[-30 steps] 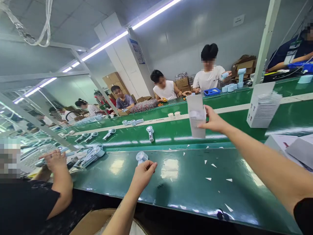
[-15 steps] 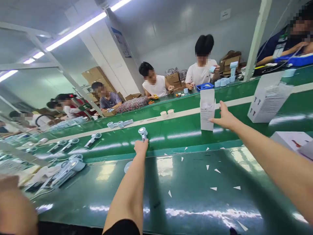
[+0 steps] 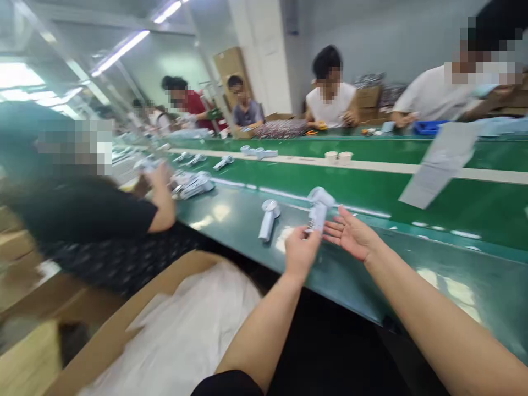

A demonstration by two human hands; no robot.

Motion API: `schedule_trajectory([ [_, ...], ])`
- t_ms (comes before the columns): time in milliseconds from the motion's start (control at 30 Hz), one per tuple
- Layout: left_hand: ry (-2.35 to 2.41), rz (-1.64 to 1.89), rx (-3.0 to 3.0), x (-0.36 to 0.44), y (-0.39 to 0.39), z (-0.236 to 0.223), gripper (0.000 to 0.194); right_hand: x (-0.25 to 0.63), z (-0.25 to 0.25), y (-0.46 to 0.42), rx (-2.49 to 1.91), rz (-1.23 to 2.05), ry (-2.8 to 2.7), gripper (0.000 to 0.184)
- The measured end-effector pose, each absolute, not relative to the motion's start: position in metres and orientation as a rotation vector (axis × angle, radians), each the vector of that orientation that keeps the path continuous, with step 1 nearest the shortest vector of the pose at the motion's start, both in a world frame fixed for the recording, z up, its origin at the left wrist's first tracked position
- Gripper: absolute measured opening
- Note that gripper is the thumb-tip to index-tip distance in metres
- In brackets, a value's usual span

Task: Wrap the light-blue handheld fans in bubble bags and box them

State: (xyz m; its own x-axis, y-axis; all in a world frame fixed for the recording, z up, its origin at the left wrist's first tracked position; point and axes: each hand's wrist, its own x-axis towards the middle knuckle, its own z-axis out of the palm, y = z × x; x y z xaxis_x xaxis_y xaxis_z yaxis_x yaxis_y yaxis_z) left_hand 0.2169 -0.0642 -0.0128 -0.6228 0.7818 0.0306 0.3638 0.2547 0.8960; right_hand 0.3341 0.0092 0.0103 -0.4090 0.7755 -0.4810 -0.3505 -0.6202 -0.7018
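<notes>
My left hand (image 3: 302, 248) is closed around the handle of a light-blue hand-held device (image 3: 320, 204) with a round, tube-like head, raised above the bench. Dark inner parts show along the open side of its handle. My right hand (image 3: 350, 234) is beside that handle, fingers stretched out and apart; whether the fingertips touch it I cannot tell. Left of my hands, a similar device (image 3: 268, 221) lies on the green bench (image 3: 231, 220). A white box (image 3: 439, 165), smeared by motion, stands on the green belt (image 3: 363, 184) to the right.
A co-worker in a dark top (image 3: 94, 203) sits at my left, hands near a pile of devices (image 3: 193, 184). More devices (image 3: 223, 162) and two cream rings (image 3: 338, 158) lie farther off. An open carton (image 3: 198, 261) with white plastic bags stands below the bench. Several people work opposite.
My view has swung left. My left hand has lifted the device from the belt and brought it nearer. My right hand has left the white box and come beside the device.
</notes>
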Motion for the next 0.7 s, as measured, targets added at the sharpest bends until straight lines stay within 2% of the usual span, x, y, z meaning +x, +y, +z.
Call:
schedule_trajectory([
  [67, 2.074, 1.392, 1.387, 0.225, -0.122, -0.025, 0.031, 0.307, 0.010, -0.015, -1.103, 2.081, -0.703, 0.019],
  [167, 1.993, 1.256, 1.602, 0.193, -0.199, -0.044, 0.031, 0.290, 0.005, -0.061, -1.131, 2.158, -0.767, 0.015],
  [233, 2.190, 1.091, 1.331, 0.144, -0.243, -0.058, 0.022, 0.290, -0.001, -0.088, -1.081, 2.257, -0.765, 0.020],
  [300, 2.502, 0.909, 0.881, 0.090, -0.279, -0.075, 0.025, 0.293, -0.007, -0.108, -1.022, 2.380, -0.731, 0.028],
  [433, 2.627, 0.777, 0.483, 0.028, -0.326, -0.118, 0.015, 0.291, -0.017, -0.135, -1.015, 2.677, -0.594, 0.040],
  [567, 2.530, 0.895, 0.365, 0.021, -0.341, -0.141, 0.022, 0.285, -0.028, -0.153, -1.179, 2.750, -0.485, 0.043],
  [700, 2.310, 1.250, 0.380, 0.007, -0.335, -0.115, 0.024, 0.279, -0.032, -0.162, -1.267, 2.719, -0.461, 0.042],
])
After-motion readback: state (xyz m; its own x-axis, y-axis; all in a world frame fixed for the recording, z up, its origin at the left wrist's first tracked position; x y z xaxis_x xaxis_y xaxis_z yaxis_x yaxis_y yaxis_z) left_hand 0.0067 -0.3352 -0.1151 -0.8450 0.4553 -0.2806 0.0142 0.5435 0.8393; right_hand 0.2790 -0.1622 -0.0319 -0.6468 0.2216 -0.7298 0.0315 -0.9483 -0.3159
